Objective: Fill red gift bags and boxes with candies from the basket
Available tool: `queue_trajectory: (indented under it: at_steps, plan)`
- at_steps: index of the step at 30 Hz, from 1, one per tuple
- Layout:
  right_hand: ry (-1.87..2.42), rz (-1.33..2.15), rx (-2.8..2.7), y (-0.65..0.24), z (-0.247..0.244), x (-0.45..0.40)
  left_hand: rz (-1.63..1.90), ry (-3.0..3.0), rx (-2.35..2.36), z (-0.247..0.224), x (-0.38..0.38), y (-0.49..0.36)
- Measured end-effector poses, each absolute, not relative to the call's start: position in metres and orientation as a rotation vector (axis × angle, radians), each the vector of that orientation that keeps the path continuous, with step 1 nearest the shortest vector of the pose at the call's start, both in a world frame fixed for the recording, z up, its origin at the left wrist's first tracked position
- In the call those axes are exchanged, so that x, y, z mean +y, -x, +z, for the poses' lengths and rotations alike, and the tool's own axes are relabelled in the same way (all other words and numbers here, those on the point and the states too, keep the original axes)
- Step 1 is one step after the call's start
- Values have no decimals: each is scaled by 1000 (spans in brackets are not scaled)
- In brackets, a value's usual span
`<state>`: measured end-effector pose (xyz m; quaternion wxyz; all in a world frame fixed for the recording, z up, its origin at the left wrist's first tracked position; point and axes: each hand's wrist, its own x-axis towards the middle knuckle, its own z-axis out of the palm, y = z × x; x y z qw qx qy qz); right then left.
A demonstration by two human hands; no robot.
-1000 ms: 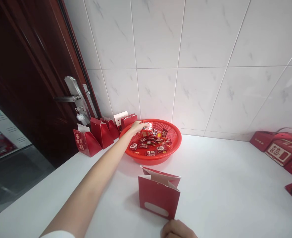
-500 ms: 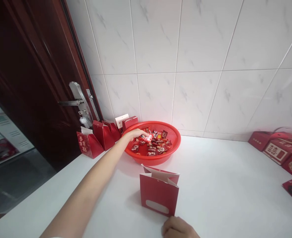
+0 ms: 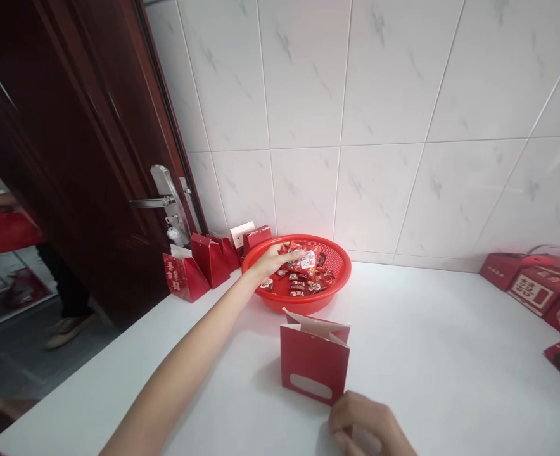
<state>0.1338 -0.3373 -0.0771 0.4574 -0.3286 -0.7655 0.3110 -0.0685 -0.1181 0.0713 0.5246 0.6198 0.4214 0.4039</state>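
Gripped shiny red-and-white packets (image 3: 308,259) with left hand (image 3: 271,261) over the far, round red plastic basket (image 3: 303,305). Touched the near, open red paper box (image 3: 313,358) with curled right hand (image 3: 364,415); couldn't tell if gripping.

1. On the table (image 3: 427,348), the near box (image 3: 311,358) — with the basket (image 3: 303,304) at its twelve o'clock, packets (image 3: 315,287) inside it.
2. Over at ten o'clock, the upright boxes (image 3: 210,263), with the door (image 3: 94,126) beyond.
3. At two o'clock — the other cartons (image 3: 529,290).

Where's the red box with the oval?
In the head view, low, just right of centre, the red box stands between the red basket and the right hand.
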Motion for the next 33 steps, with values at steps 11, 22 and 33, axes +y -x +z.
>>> queue_trajectory:
  at_steps: [11,22,33]
  plan:
    - [1009,313,-1551,-137,79,-271,1231,-1611,639,90,-195,48]
    - [712,798,-1411,-121,91,-248,1324,-1628,531,90,-205,51]
    - [697,893,-1337,-120,82,-242,1334,-1339,831,80,-203,33]
